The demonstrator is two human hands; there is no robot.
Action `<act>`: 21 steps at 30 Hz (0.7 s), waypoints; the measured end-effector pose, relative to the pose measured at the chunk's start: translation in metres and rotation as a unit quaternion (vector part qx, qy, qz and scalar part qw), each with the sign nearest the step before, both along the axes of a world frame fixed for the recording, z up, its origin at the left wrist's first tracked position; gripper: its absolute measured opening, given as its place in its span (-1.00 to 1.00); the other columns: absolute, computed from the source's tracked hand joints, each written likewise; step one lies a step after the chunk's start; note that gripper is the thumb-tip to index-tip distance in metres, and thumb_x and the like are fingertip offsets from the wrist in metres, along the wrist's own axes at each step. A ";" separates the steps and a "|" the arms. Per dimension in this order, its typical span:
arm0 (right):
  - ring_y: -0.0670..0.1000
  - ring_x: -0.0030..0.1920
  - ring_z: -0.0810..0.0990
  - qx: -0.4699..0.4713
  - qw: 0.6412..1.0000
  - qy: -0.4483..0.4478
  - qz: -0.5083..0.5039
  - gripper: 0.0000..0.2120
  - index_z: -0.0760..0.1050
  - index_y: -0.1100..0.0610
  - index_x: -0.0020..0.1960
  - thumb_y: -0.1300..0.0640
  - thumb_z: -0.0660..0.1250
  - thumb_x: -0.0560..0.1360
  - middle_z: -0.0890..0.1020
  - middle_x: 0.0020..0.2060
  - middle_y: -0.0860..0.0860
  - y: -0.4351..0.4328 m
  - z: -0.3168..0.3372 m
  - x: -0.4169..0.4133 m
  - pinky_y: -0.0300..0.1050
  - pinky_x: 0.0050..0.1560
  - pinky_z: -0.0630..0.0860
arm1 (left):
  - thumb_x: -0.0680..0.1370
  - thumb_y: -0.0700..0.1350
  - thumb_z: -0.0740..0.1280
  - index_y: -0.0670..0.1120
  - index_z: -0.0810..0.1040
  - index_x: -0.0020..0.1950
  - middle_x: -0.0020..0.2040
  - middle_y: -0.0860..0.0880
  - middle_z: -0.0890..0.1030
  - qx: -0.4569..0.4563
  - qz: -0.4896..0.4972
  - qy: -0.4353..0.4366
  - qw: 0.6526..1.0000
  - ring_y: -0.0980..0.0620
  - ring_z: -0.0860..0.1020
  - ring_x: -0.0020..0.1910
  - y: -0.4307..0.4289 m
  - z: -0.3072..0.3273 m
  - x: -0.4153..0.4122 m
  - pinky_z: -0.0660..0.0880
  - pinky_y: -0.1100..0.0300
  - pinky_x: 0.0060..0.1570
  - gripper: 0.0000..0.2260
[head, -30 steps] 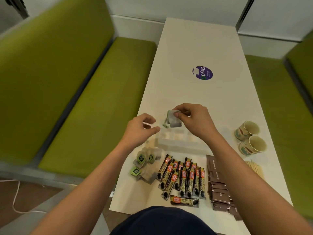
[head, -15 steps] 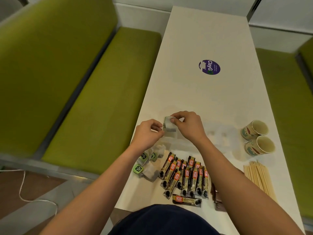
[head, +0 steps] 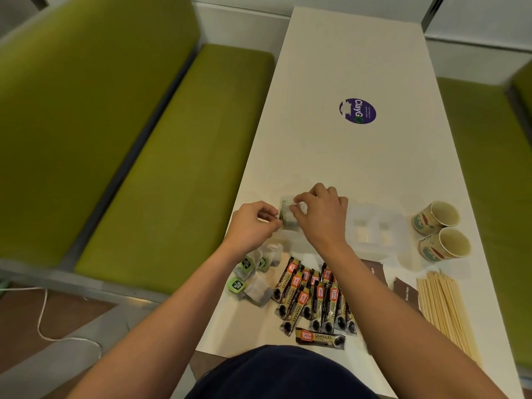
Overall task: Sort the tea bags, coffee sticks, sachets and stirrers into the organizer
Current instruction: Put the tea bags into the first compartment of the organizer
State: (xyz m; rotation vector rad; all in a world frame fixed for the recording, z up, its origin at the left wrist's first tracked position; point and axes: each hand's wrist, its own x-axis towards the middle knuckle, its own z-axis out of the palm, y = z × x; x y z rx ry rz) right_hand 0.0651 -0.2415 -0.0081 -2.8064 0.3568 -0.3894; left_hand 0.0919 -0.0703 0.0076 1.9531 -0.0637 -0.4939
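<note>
Both hands are up over the near part of the white table point(head: 359, 168), meeting on 1 tea bag point(head: 288, 216). The right hand point(head: 319, 218) has its fingers curled over, thumb and fingertips pinching the bag along its top edge. The left hand point(head: 253, 224) comes in from the other side, thumb and forefinger nipped together at the bag's left edge (whether on the paper, the string or the tag, I cannot tell). The bag sits right above the left end of the clear organizer point(head: 374, 226), which is pale and hard to read against the tabletop; its compartments are blurred. Below the left wrist lie the loose tea bags point(head: 256, 279) with green tags. Beside them, the coffee sticks point(head: 313, 300) are fanned out in a dark cluster, with 1 lying crosswise at the near edge. Right of the right forearm are the brown sachets point(head: 406, 293), then the wooden stirrers point(head: 446, 309) in a tidy bundle. 2 paper cups point(head: 437, 218) lie on their sides, touching, just right of the organizer. Farther up, there is a purple sticker point(head: 357, 110), and a green bench point(head: 172, 168) runs along the left.
</note>
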 end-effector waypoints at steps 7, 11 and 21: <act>0.10 0.05 0.50 -0.053 0.995 0.085 0.030 -0.79 0.74 -0.04 -0.04 -0.11 0.37 0.55 0.57 -0.10 -0.03 0.000 0.007 0.007 0.05 0.03 0.26 | 0.47 -0.17 0.51 -0.02 0.67 -0.03 -0.13 0.01 0.70 0.003 -0.002 0.002 1.000 -0.07 0.71 -0.19 0.000 0.000 0.000 0.67 -0.07 -0.06 -0.88; 0.10 0.09 0.48 -0.047 0.994 0.094 0.036 -0.71 0.74 -0.07 0.03 -0.16 0.28 0.60 0.57 -0.07 -0.01 0.000 0.011 0.006 0.06 0.07 0.27 | 0.48 -0.16 0.51 -0.03 0.67 -0.02 -0.14 -0.01 0.70 0.003 -0.005 -0.002 1.000 -0.09 0.71 -0.20 0.002 0.001 -0.001 0.67 -0.07 -0.05 -0.90; 0.00 -0.08 0.42 0.088 0.995 0.004 0.037 -0.82 0.73 -0.06 0.03 -0.09 0.40 0.57 0.42 -0.20 -0.10 -0.004 0.023 -0.045 -0.01 -0.02 0.30 | 0.53 -0.05 0.47 0.05 0.68 0.02 -0.08 0.08 0.69 -0.009 0.025 -0.036 0.999 0.06 0.67 -0.10 0.039 0.009 -0.017 0.63 0.15 -0.07 -0.92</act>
